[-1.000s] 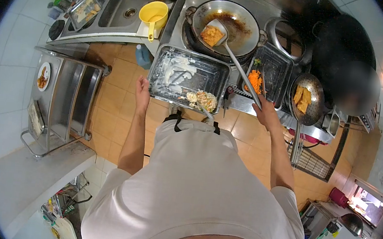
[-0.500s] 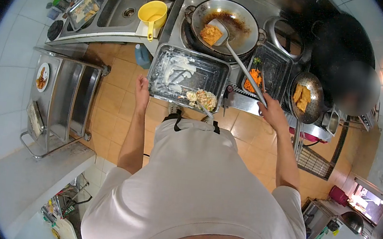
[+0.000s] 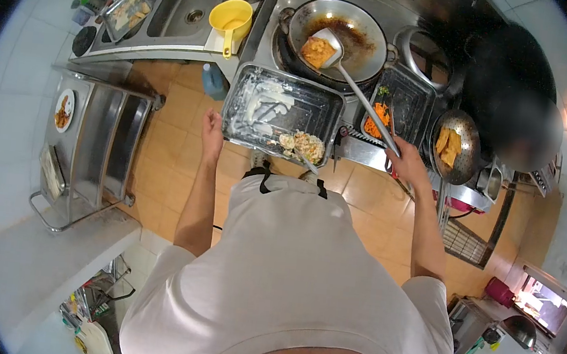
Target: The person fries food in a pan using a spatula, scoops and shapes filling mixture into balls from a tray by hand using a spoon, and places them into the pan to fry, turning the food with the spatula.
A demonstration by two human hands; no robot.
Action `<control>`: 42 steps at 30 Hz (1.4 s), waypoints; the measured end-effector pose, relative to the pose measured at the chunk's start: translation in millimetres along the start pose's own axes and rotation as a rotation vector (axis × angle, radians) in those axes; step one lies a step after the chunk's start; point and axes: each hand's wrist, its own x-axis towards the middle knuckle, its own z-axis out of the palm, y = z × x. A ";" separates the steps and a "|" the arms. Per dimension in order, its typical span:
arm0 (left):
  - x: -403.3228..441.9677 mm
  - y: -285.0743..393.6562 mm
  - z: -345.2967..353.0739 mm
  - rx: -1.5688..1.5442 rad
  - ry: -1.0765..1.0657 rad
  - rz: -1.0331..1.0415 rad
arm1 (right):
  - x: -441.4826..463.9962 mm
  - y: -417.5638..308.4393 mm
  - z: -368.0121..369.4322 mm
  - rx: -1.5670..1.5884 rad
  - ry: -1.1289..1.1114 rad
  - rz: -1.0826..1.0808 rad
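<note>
My right hand [image 3: 406, 162] is wrapped round the handle of a long metal spatula [image 3: 361, 97]. The spatula's blade is in a large wok [image 3: 361, 64], with an orange-brown fried piece [image 3: 317, 52] on it. My left hand [image 3: 212, 133] hangs by the left edge of a metal tray [image 3: 319, 105], its fingers slightly curled and holding nothing. White residue [image 3: 271, 101] coats the tray's left part, and a pale chopped mixture [image 3: 302, 146] with a spoon lies at its lower right. To the right of the wok, a smaller dark tray [image 3: 413, 97] holds shredded orange food [image 3: 377, 120].
A perforated ladle [image 3: 463, 163] with fried pieces rests at the right, beside a big black wok [image 3: 509, 69]. A yellow dipper [image 3: 231, 19] stands near the sink [image 3: 178, 10]. The steel trolley [image 3: 97, 143] at the left carries a plate of food [image 3: 64, 110].
The spatula blade with the fried piece has shifted slightly in the wok. My right hand has moved a little to the right since a second ago. My left hand is almost unchanged.
</note>
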 end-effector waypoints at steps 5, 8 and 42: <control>1.7 -0.4 -1.5 0.019 -0.011 -0.006 | 6.8 -4.8 -7.9 0.069 -0.087 0.044; 5.5 -7.9 -2.4 0.018 -0.008 0.008 | 8.4 -14.7 -14.3 0.180 -0.168 0.156; -12.6 37.0 -7.8 0.082 0.048 -0.055 | -20.9 14.7 14.5 -0.215 0.216 -0.183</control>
